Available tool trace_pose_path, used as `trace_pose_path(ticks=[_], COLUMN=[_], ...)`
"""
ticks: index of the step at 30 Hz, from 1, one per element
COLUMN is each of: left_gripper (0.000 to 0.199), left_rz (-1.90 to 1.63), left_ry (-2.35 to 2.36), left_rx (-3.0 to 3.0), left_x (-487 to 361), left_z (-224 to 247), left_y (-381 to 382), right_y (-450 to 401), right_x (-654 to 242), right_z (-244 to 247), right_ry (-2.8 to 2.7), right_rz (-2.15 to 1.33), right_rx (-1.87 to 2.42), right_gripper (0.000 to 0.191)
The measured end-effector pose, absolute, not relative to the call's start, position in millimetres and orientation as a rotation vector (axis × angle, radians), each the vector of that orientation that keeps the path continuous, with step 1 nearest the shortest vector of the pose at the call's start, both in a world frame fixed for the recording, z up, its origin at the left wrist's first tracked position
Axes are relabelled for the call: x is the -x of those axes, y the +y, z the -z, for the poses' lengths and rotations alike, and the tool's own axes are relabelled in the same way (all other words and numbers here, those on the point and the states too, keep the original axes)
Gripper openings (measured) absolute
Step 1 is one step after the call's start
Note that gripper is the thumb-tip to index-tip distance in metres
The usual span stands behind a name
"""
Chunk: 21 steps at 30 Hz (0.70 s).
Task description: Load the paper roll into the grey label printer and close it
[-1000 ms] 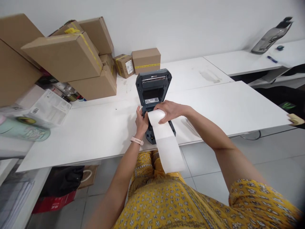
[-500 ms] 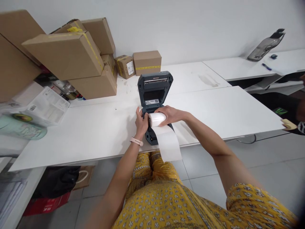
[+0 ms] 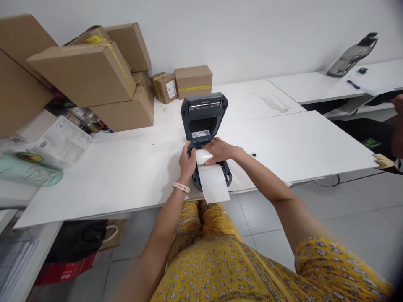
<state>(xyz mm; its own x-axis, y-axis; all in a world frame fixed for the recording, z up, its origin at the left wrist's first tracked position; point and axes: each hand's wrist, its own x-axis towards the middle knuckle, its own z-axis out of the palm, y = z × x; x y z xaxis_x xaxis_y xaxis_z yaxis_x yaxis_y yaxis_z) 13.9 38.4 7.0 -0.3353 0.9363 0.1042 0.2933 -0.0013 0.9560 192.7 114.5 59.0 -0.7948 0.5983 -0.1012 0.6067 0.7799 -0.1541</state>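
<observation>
A dark label printer (image 3: 205, 100) stands on the white table near its front edge, its lid raised. The white label roll (image 3: 203, 157) lies inside the printer body, and a loose strip of labels (image 3: 214, 183) hangs forward over the printer's front. My right hand (image 3: 217, 150) is closed over the roll's right side and top, pressing into the compartment. On the left, my left hand (image 3: 187, 162) grips the printer's side wall, the thumb at the roll's left end. The roll's right end and the holder under it are hidden by my right hand.
Cardboard boxes (image 3: 82, 75) are stacked at the back left, with two small boxes (image 3: 193, 82) behind the printer. A small white roll (image 3: 253, 155) lies beside my right forearm. A water bottle (image 3: 351, 58) stands far right, near another person's hand (image 3: 398, 105).
My right hand has pushed the label roll lower and leftward into the printer. The strip has shifted left and the printer's right inside shows more. My left hand stays at the printer's side.
</observation>
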Motion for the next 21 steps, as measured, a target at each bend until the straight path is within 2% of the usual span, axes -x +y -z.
trace_pose_path(ticks=[3, 9, 11, 14, 16, 19, 21], left_gripper=[0.029, 0.026, 0.042, 0.091, 0.112, 0.119, 0.120], left_rz=[-1.401, -1.373, -1.350, -1.366, -1.374, -1.373, -1.387], left_ry=[1.637, 1.582, 1.539, 1.442, 1.376, 1.332, 1.361], left_rx=[-1.367, -1.373, -1.339, -1.213, -1.096, -0.943, -0.850], left_x=[-13, -11, -13, -21, -29, -41, -49], left_z=[-5, -6, -6, -5, -3, 1, 4], left_y=[40, 41, 35, 13, -8, -43, -62], right_y=[90, -1, -31, -60, -64, -41, -6], right_x=[-205, -230, -230, -232, -239, -254, -261], right_z=[-58, -41, -30, -18, -22, -49, -76], right_ry=[3.118, 3.342, 3.344, 3.351, 3.388, 3.537, 3.665], right_rz=[0.294, 0.494, 0.507, 0.554, 0.690, 0.912, 0.901], right_rx=[-1.015, -1.106, -1.190, -1.325, -1.314, -1.429, -1.717], right_gripper=[0.067, 0.049, 0.048, 0.050, 0.046, 0.038, 0.040])
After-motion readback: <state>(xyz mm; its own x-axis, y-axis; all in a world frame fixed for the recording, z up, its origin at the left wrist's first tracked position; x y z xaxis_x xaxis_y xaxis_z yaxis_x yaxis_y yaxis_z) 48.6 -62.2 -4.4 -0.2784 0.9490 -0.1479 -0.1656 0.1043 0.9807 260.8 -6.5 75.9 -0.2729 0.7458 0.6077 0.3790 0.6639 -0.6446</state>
